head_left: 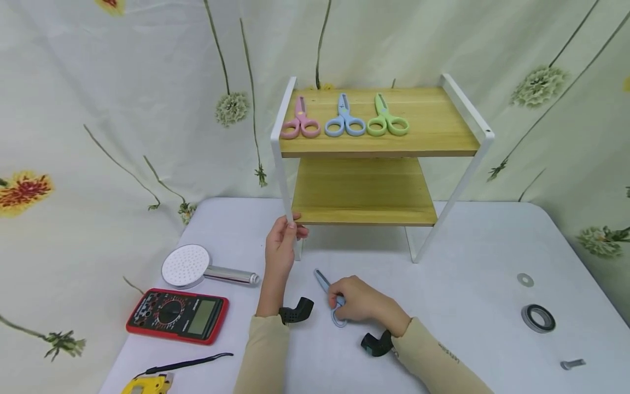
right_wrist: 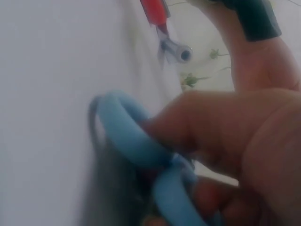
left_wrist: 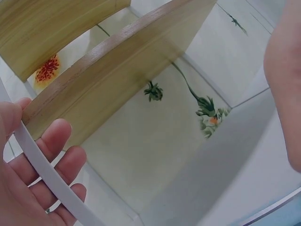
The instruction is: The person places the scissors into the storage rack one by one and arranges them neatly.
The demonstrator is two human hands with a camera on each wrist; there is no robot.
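My left hand [head_left: 280, 243] grips the white metal side frame [head_left: 282, 183] of a two-tier wooden shelf, just by the front left corner of the lower board [head_left: 364, 191]. In the left wrist view the thumb and curled fingers [left_wrist: 55, 134] go round the white bar [left_wrist: 49, 179]. In front of the shelf my right hand [head_left: 361, 298] holds blue scissors [head_left: 322, 280] by their handles, blades pointing toward the shelf. The right wrist view shows the thumb at one blue handle loop [right_wrist: 124, 129], close to the tabletop; fingers partly hide the other.
On the upper board [head_left: 438, 123] lie pink scissors [head_left: 301, 119], blue scissors [head_left: 344, 117] and green scissors [head_left: 386, 117]. To the left are a shower head [head_left: 186, 266], a multimeter [head_left: 177, 316], a black thin tool [head_left: 187, 364] and a yellow tool [head_left: 147, 384]. A washer [head_left: 519, 280], bearing [head_left: 526, 319] and bolt [head_left: 573, 364] lie right.
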